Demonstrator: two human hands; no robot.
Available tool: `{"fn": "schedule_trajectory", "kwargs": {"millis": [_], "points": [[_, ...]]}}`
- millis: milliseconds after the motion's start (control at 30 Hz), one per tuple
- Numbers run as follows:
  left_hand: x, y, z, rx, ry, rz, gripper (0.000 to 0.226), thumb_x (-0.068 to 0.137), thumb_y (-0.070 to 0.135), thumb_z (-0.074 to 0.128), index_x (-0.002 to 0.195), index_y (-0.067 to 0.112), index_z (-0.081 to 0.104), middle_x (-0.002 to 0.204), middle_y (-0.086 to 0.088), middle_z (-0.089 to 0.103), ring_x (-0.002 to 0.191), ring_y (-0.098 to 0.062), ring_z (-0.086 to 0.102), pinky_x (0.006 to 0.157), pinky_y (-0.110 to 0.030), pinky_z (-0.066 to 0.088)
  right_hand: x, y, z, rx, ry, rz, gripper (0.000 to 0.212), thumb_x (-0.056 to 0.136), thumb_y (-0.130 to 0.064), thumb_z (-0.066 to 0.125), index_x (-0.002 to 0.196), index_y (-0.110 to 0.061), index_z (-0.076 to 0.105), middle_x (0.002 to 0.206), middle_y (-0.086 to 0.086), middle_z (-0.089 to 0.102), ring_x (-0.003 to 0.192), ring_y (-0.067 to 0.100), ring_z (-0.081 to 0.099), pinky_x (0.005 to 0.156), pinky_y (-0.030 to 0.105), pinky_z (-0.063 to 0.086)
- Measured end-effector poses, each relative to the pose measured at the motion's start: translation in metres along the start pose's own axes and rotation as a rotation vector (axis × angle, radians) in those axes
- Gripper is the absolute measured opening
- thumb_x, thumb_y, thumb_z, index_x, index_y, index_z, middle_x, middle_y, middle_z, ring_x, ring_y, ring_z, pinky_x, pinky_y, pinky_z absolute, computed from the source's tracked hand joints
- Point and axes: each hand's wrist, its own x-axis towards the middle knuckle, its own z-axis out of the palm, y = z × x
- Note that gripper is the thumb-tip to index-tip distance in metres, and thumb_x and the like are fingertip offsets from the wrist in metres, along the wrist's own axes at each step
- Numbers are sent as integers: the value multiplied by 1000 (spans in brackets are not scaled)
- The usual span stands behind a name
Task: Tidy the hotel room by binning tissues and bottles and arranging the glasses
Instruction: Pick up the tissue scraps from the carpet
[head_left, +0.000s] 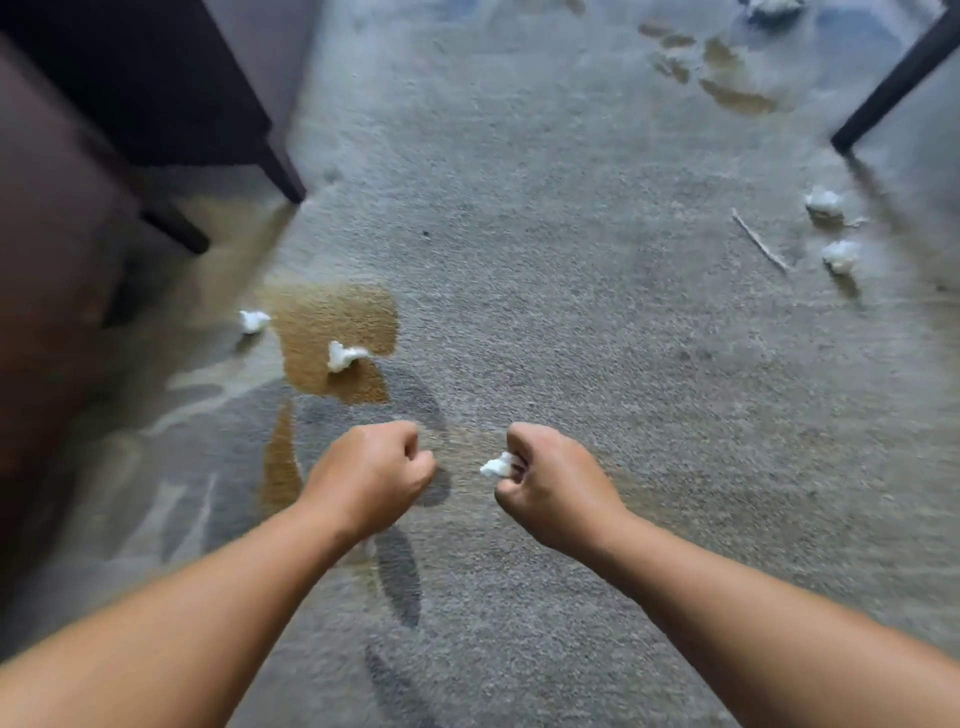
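Note:
My right hand (553, 486) is curled into a fist around a crumpled white tissue (497, 466) that sticks out on its left side. My left hand (376, 470) is also a fist, and nothing shows in it; a small white scrap (370, 545) peeks out below its wrist. Several more crumpled tissues lie on the carpet: two at the left (253, 320) (344, 356), two at the right (823, 200) (839, 255), and one at the far top edge (774, 5). No bottles, glasses or bin are in view.
Grey carpet (545, 286) with tan patches covers the floor. Dark furniture (156, 93) with legs stands at the left. A dark furniture leg (893, 83) slants in at the top right. A thin pale stick (761, 241) lies near the right tissues.

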Motion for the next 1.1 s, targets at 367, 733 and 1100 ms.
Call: {"fn": "schedule_trajectory", "kwargs": {"millis": [367,733,1100], "points": [[-23,-52,-209,-75,19,-260,19,73,2,48,69,19,39,76,0,48,67,-19,46,60,-38,38,45,-177,-97,58,-215,-111,23,84,-15,46,93,-31,59,84,-10,50,73,16,51,62,28,37],[71,-48,-256,-84,-12,-425,15,95,17,40,92,30,47,65,1,55,54,-16,47,47,-30,26,176,-192,-141,14,-306,-172,25,80,-38,55,63,-21,49,65,-5,49,57,11,48,51,28,37],[153,-119,-224,-84,15,-502,26,87,49,59,83,27,47,64,3,56,66,-19,54,49,-31,30,283,-193,-52,-165,-375,-266,22,84,-42,59,87,-20,57,88,-3,46,79,20,55,64,27,40]]}}
